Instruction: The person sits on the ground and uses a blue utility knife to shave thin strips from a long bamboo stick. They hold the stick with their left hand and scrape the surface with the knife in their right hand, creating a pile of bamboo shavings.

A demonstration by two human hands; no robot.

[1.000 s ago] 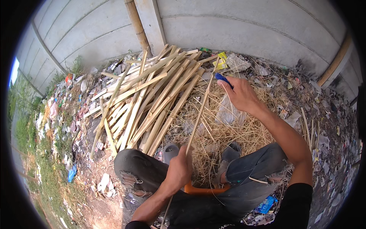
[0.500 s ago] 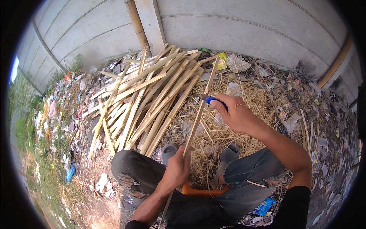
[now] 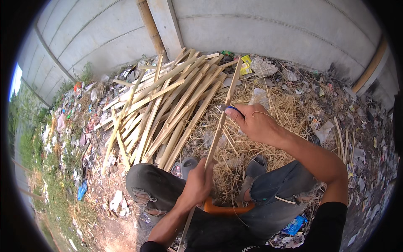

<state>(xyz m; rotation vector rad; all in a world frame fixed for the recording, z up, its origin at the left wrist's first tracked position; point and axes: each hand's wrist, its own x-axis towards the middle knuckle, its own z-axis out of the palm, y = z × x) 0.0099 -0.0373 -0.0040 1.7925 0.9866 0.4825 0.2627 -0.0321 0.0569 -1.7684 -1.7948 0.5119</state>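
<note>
A long, thin bamboo strip [image 3: 215,136] slants across my lap, its far end pointing up toward the wall. Around its lower part my left hand [image 3: 196,183] is closed, between my knees. My right hand [image 3: 255,121] grips the blue handle of a knife [image 3: 232,108]; the short blade lies against the strip's upper part, and the fingers cover most of the handle. Beyond my left knee lies a heap of split bamboo strips [image 3: 168,105]. Pale shavings [image 3: 281,113] cover the ground past my feet and under my right forearm.
A grey concrete wall [image 3: 268,33] closes off the far side, with a bamboo pole [image 3: 152,29] leaning on it. Litter and weeds [image 3: 54,168] spread on the left. Under my lap an orange curved thing [image 3: 226,209] shows. A few thin strips [image 3: 339,136] stand at the right.
The view has shifted slightly. Both hands keep their hold, and the knife stays at the strip's upper part, its blade turned a little.
</note>
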